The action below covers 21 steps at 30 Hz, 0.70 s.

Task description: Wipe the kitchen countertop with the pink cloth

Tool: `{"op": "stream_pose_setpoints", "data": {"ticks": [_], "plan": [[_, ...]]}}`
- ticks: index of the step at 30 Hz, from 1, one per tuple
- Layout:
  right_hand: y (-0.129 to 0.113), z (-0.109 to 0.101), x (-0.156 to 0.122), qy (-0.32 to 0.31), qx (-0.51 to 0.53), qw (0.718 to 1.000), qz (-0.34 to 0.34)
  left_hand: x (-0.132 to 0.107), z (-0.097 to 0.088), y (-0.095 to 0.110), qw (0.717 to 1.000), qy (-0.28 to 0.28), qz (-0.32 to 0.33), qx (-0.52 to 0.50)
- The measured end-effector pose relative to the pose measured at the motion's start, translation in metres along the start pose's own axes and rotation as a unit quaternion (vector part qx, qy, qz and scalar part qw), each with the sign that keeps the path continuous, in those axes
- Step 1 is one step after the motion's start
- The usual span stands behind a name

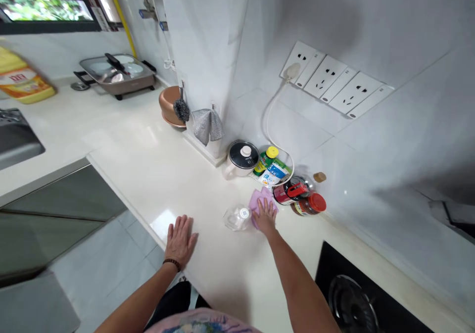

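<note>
My left hand lies flat on the white countertop near its front edge, fingers stretched out, with a dark beaded bracelet at the wrist. On a pink cloth rests my right hand, palm down and fingers spread, pressing it against the counter. Part of the cloth is hidden beneath that hand. Just left of the cloth is a clear glass or plastic container; whether it touches the cloth I cannot tell.
By the wall stand a lidded pot, a yellow-capped green bottle, a blue-and-white packet, a red-handled jar and a red-lidded jar. A white cord droops over them. The black stove is right, the sink left.
</note>
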State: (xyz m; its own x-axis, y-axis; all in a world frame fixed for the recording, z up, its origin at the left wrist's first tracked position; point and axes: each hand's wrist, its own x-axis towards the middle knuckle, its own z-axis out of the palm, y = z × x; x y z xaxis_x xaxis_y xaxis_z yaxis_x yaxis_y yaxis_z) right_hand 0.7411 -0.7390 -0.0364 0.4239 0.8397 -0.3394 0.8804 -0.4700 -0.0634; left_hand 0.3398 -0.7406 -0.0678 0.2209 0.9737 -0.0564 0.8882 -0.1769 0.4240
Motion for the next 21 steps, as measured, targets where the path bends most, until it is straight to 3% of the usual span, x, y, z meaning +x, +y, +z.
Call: {"op": "stream_pose_setpoints", "data": {"ticks": [5,9,16,21], "plan": [[-0.013,-0.011,0.031,-0.007,-0.013,1.0,0.018,0.001,0.004,-0.003,1.0,0.008,0.006,0.005],[-0.022,0.0,0.01,0.007,-0.005,1.0,0.018,0.001,0.005,-0.004,1.0,0.015,0.011,-0.003],[-0.037,0.063,-0.11,0.05,-0.005,0.998,-0.026,0.003,0.0,-0.001,1.0,0.01,0.025,0.012],[-0.02,0.109,-0.214,0.077,-0.001,0.997,-0.003,0.004,-0.003,0.002,1.0,0.0,0.03,0.008]]}}
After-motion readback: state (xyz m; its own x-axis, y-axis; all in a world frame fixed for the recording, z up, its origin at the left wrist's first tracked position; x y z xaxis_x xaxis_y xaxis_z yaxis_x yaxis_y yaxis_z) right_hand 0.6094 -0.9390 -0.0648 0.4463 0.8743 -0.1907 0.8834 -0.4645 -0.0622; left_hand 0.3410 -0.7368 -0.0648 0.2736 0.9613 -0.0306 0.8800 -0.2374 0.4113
